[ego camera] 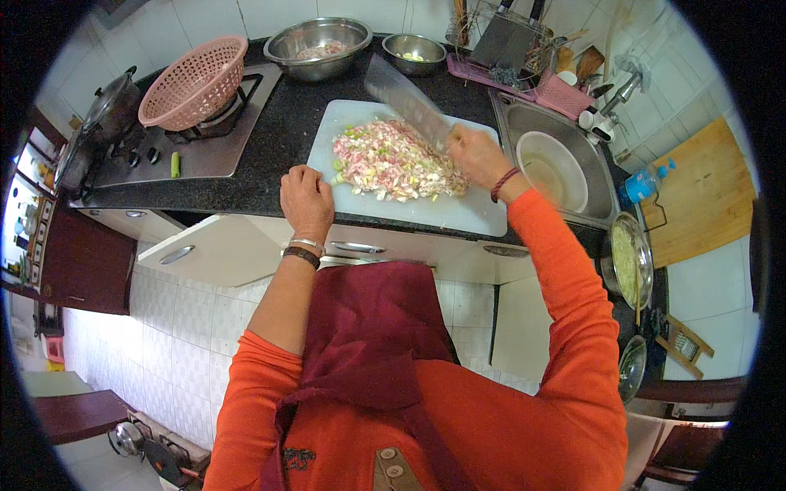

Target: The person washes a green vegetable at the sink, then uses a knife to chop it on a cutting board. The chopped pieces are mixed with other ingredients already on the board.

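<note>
A white cutting board [368, 212] lies on the dark counter, bearing a mound of chopped meat mixed with pale and green vegetable bits [393, 162]. My right hand [479, 156] grips a cleaver [408, 101] at the mound's right side; its wide blade is motion-blurred and points up and to the left. The cleaver's handle is hidden in my fist. My left hand [307, 199] rests with curled fingers at the board's lower left edge, beside a pale piece of scallion [338, 178]. Nothing shows in it, though its palm is hidden.
Behind the board stand a large metal bowl [319, 66] and a smaller one [414, 60]. A pink plastic colander [193, 86] sits on the stove at left. The sink [605, 196] at right holds a white basin [577, 184]. Below the counter, a cabinet door [215, 251] stands ajar.
</note>
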Motion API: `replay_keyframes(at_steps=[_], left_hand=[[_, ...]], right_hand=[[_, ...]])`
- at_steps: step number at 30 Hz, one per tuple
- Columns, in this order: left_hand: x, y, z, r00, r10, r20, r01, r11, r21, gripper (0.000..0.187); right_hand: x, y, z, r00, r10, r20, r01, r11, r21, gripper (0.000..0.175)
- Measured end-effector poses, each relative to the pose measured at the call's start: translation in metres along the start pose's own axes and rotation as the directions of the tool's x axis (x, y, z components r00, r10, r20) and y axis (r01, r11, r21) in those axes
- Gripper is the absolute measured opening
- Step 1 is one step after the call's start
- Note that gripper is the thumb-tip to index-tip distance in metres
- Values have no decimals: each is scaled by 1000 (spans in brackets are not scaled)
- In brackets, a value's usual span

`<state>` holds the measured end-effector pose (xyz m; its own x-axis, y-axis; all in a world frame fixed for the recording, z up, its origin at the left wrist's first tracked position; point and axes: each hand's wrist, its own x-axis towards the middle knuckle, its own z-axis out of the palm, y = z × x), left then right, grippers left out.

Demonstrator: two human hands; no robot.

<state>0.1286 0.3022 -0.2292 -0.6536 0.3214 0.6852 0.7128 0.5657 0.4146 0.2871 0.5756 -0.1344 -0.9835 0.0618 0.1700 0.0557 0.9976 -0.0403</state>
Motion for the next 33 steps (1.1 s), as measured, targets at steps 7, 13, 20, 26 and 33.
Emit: replay_keyframes(at_steps=[7, 13, 20, 26, 33], left_hand=[[-2, -3, -1, 1000, 11, -4, -11, 1000, -1, 8], [0, -1, 1, 1000, -2, 0, 2, 1000, -11, 8], [-4, -10, -1, 999, 16, -31, -15, 1000, 8, 7], [-3, -2, 3, 1000, 4, -10, -4, 1000, -13, 7], [-2, -6, -3, 1000, -1, -4, 1, 1000, 10, 7]], right_hand=[[10, -5, -12, 970, 244, 2, -237, 938, 254, 33], [6, -5, 15, 981, -164, 106, 181, 965, -188, 33], [16, -16, -27, 969, 234, -73, -203, 934, 294, 33], [-3, -24, 20, 924, 377, 63, -382, 899, 217, 33], [17, -23, -41, 949, 271, -159, -204, 916, 345, 33]])
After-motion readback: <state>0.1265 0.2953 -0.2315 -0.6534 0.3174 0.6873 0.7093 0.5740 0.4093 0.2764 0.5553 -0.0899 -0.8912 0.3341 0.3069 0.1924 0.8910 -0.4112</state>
